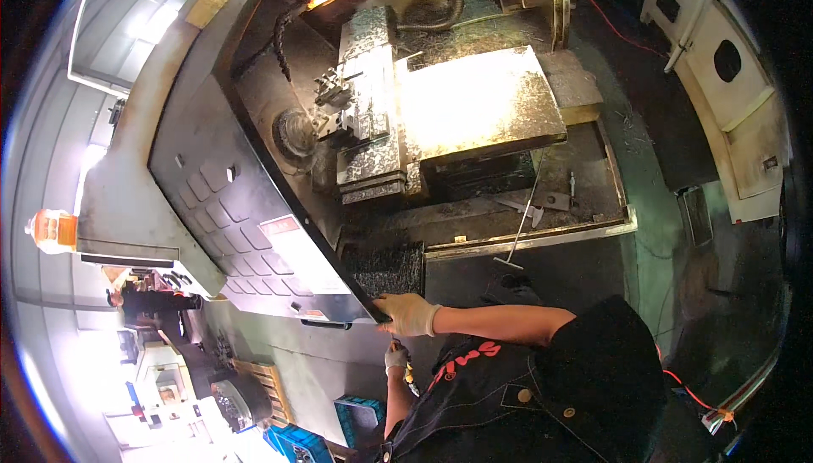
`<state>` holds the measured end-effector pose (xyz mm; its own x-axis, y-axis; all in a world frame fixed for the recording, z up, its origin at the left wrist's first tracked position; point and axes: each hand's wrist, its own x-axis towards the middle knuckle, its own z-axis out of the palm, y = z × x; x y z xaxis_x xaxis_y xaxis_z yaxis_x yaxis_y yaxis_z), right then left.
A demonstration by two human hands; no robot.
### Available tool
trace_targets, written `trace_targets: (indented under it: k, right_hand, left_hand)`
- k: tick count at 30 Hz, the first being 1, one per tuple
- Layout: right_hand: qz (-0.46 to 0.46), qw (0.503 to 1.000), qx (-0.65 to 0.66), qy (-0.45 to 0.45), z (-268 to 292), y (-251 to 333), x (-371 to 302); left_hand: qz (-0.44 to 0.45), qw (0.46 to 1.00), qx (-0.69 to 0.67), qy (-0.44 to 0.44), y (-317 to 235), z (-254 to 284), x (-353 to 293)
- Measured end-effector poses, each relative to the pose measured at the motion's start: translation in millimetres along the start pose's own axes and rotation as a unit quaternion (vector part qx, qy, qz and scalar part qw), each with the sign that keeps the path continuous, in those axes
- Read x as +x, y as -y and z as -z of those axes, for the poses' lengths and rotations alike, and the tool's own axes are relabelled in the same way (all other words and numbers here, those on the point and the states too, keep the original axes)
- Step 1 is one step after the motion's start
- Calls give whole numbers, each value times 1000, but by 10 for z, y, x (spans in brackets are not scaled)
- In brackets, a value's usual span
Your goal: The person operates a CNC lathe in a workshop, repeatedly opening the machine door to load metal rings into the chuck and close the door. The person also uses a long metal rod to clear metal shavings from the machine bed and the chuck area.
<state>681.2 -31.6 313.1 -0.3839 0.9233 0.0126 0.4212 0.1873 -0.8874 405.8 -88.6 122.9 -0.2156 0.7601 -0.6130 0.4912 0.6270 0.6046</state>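
Observation:
My right hand (409,315), in a pale glove, grips the lower corner of a dark machine door panel (246,209), its fingers partly hidden by the edge. Below it, my left hand (395,356), also gloved, closes round a small yellow-and-black tool (412,376), whose kind I cannot make out. Beyond the door edge lies the machine's inside, where a metal block with bolted clamps (337,103) stands on a chip-covered slide (369,137). A brightly lit flat cover (483,103) sits to its right.
A long T-handled rod (518,239) leans on the machine's front sill, near a caliper (532,213). Dark chips fill a tray (385,268) beside the door. Blue crates (360,419) and a wooden pallet (267,387) stand on the floor; another person (161,304) is farther left.

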Motion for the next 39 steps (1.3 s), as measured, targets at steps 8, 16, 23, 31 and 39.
trace_targets:
  k: [8,16,23,31,39]
  right_hand:
    - [10,1000,-8,-25,-71,52,-5]
    - [12,999,-36,-16,-74,-22,6]
    - [7,998,-57,36,-11,44,33]
    - [11,997,-68,20,-8,15,28]
    - [10,998,-44,33,-27,76,1]
  left_hand:
    - [84,969,232,1,759,49,-217]
    - [87,975,203,-2,746,-169,-443]
    - [53,988,139,-33,716,-208,-203]
    - [47,987,151,-31,154,-309,-486]
    - [1,974,224,-40,584,-185,-525]
